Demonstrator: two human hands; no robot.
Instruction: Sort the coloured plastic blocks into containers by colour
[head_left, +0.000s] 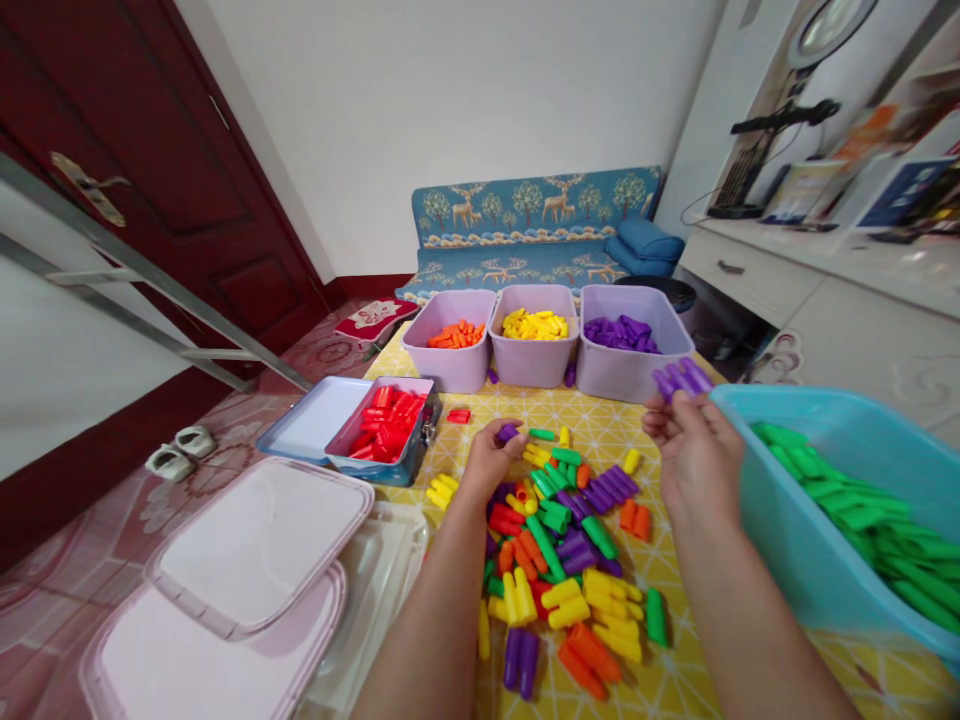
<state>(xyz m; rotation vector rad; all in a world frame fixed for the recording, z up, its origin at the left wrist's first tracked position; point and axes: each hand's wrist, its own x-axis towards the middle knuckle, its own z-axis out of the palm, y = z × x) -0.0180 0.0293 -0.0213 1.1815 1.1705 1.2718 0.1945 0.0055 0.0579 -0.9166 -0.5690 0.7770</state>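
Purple pieces (682, 380) pinched in left hand (491, 460), right hand (699, 450); turquoise tub (885, 435): green pieces (862, 512).

Purple joined tubes (682, 379) — aloft, right hand (699, 455); purple piece (508, 433) — part-hidden, left hand (489, 462).

The left hand (489, 462) pinches a purple piece (508, 433); the right hand (699, 455) holds joined purple tubes (684, 378) near the turquoise bin (780, 550) at the desk's (615, 412) right edge. Three lilac bins (531, 368) line the far edge.
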